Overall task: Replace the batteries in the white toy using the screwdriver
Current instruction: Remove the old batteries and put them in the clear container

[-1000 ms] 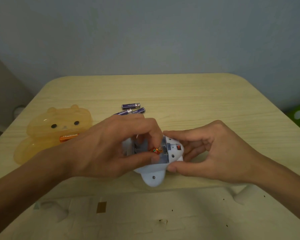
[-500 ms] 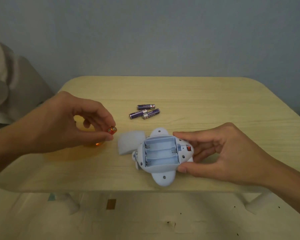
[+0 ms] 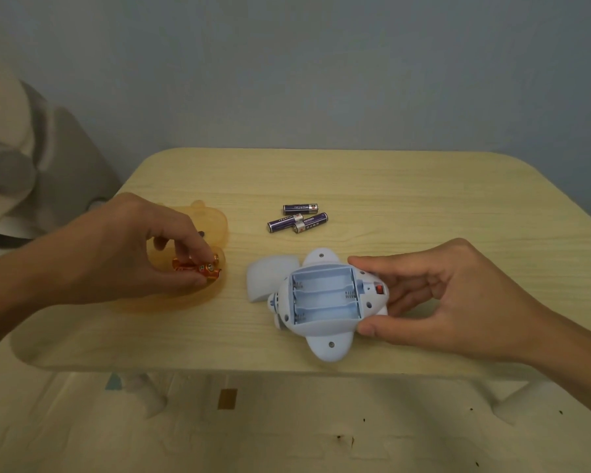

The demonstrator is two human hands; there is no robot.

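The white toy point(image 3: 325, 305) lies belly up near the table's front edge, its three-slot battery bay open with nothing in it. My right hand point(image 3: 437, 295) grips the toy's right end between thumb and fingers. The white battery cover point(image 3: 270, 278) rests just left of the toy. Over the orange bear-shaped tray point(image 3: 212, 227), my left hand point(image 3: 130, 247) pinches an orange battery point(image 3: 198, 266) beside other orange batteries lying in the tray. Three purple batteries point(image 3: 299, 218) lie loose behind the toy. No screwdriver is in view.
The wooden table point(image 3: 423, 199) has rounded corners and its front edge runs just below the toy. A grey and beige cushion or chair point(image 3: 31, 165) stands off the table's left side. Pale floor point(image 3: 287, 431) shows in front.
My left hand pulled an orange battery out of the toy's bay and carried it left to the orange tray. The bay now stands without batteries. My right hand has kept its hold on the toy.
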